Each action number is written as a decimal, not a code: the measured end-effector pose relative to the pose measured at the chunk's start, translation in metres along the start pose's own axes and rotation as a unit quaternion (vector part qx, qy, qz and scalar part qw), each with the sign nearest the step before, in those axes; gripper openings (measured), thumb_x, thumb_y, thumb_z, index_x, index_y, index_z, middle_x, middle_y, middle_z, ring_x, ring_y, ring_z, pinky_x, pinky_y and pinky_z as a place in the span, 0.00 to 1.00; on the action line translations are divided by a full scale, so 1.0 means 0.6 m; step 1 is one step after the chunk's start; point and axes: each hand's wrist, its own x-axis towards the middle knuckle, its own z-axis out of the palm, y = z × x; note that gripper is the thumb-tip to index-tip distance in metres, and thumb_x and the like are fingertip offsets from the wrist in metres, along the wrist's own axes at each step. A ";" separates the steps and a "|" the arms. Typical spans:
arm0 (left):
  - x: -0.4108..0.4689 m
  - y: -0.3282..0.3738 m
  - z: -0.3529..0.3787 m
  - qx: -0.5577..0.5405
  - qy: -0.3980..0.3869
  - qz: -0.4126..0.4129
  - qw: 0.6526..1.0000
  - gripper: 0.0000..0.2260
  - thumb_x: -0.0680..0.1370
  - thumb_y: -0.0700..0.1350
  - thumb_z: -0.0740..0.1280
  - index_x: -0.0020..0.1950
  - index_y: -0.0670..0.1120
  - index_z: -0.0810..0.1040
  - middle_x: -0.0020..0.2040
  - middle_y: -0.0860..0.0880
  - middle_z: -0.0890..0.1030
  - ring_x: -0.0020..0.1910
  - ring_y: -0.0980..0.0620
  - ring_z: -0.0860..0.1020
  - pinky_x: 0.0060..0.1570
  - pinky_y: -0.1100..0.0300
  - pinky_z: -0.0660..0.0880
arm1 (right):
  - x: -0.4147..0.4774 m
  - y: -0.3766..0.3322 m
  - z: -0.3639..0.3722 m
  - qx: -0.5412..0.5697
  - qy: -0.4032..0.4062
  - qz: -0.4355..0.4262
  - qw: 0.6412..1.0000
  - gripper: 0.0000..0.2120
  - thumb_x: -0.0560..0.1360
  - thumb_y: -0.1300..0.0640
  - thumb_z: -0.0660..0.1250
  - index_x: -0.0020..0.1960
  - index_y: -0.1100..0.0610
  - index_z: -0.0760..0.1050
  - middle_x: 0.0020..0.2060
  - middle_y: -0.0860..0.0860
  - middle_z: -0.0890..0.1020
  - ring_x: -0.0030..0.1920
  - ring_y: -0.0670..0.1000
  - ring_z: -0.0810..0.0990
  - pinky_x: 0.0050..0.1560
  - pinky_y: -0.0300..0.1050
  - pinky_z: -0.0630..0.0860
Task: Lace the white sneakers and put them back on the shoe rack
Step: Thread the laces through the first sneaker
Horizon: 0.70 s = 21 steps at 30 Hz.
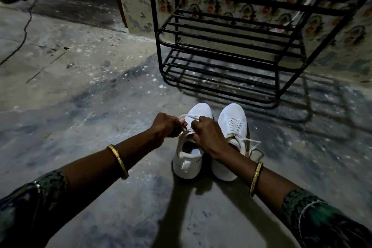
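Observation:
Two white sneakers stand side by side on the concrete floor, toes pointing away from me. Over the left sneaker (188, 164), my left hand (167, 126) and my right hand (207, 133) each pinch a strand of its white lace (188, 116), which arcs in a loop between them. The right sneaker (232, 121) has its lace threaded through the eyelets, with loose ends trailing to the right on the floor. A black metal shoe rack (227, 50) with bare tiers stands just beyond the sneakers.
Behind the rack is a wall (342, 32) covered in patterned paper. A thin dark cable (24, 34) runs across the floor at far left. Open stained concrete floor (80, 90) spreads to the left of the sneakers.

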 end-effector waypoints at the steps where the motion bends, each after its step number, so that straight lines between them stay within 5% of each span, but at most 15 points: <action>1: -0.001 -0.005 -0.010 -0.004 0.010 -0.008 1.000 0.08 0.75 0.38 0.68 0.42 0.33 0.82 0.37 0.41 0.81 0.31 0.51 0.78 0.31 0.64 0.75 | -0.001 -0.009 0.006 0.005 -0.003 -0.016 1.000 0.05 0.65 0.66 0.68 0.40 0.65 0.76 0.40 0.64 0.78 0.41 0.63 0.78 0.36 0.44 0.64; 10: -0.011 -0.025 -0.065 -0.072 0.049 0.005 0.996 0.08 0.77 0.37 0.66 0.39 0.36 0.80 0.38 0.42 0.80 0.33 0.50 0.74 0.36 0.62 0.73 | 0.008 -0.039 0.034 0.066 0.014 -0.079 0.995 0.04 0.67 0.61 0.68 0.39 0.62 0.77 0.36 0.60 0.79 0.38 0.61 0.78 0.34 0.51 0.75; 14: -0.011 -0.016 -0.059 -0.051 0.029 0.021 0.998 0.08 0.78 0.41 0.66 0.42 0.40 0.82 0.40 0.44 0.82 0.39 0.50 0.76 0.40 0.61 0.73 | 0.014 -0.048 0.021 0.230 0.062 0.058 0.969 0.02 0.66 0.58 0.71 0.37 0.57 0.82 0.35 0.55 0.81 0.39 0.55 0.78 0.40 0.43 0.70; 17: -0.005 -0.011 -0.055 -0.048 0.018 0.013 0.999 0.09 0.78 0.43 0.64 0.43 0.44 0.82 0.43 0.46 0.82 0.44 0.50 0.77 0.41 0.61 0.73 | 0.017 -0.045 0.007 0.356 -0.041 0.180 0.916 0.06 0.69 0.58 0.71 0.33 0.52 0.79 0.39 0.51 0.78 0.44 0.52 0.77 0.46 0.42 0.71; 21: 0.005 -0.013 -0.070 -0.071 -0.011 -0.015 0.997 0.11 0.79 0.45 0.62 0.40 0.46 0.80 0.43 0.48 0.81 0.48 0.49 0.77 0.45 0.59 0.72 | 0.012 -0.021 -0.014 0.431 -0.174 0.162 0.870 0.07 0.73 0.62 0.67 0.36 0.61 0.76 0.35 0.49 0.73 0.39 0.48 0.73 0.42 0.35 0.70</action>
